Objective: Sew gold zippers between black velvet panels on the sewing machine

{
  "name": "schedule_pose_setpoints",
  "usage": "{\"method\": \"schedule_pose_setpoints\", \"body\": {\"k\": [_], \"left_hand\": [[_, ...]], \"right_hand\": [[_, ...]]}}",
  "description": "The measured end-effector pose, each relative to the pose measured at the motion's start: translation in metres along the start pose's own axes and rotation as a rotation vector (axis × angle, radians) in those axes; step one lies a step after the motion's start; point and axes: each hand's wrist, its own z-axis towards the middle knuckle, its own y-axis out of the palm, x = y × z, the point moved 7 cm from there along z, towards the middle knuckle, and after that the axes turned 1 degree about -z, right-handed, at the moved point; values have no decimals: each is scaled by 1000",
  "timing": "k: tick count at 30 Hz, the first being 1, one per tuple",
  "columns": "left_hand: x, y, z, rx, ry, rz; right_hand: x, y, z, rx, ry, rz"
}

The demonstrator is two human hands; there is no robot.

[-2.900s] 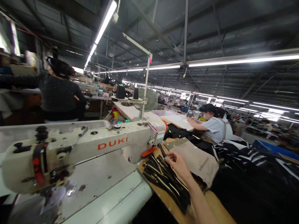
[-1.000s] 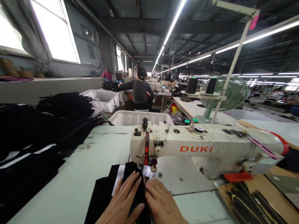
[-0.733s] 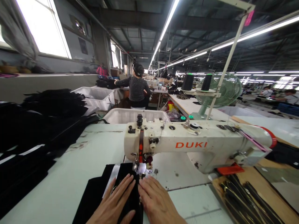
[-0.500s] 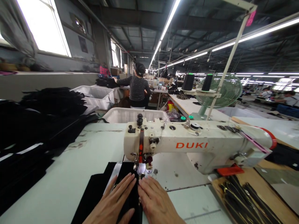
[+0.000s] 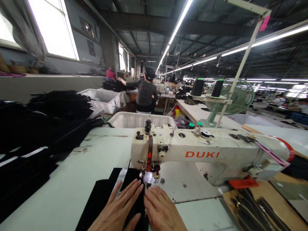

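Black fabric with a pale grey strip across it lies under the needle end of a white sewing machine. My left hand rests flat on the fabric, its fingers stretched toward the lit needle area. Along the fabric's right edge lies my right hand, palm down and fingers straight, close to the presser foot. Both sets of fingertips stop just short of the foot. Whatever is beneath the right palm is hidden.
Black fabric pieces are piled at left. Beyond the machine stands a white bin. Zippers lie in a tray at right, near a thread stand and a green fan. A person sits ahead, facing away.
The view has shifted slightly, so the scene sits a little further right. Both hands keep nearly the same place on the fabric by the needle.
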Motion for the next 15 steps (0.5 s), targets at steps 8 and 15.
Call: {"method": "schedule_pose_setpoints", "body": {"k": [8,15], "left_hand": [[2,0,-2,-37,9,55],[3,2,0,-85,-1,105]], "right_hand": [[-1,-9,4,71,17,32],[16,-24,16,-56,191,267]]}}
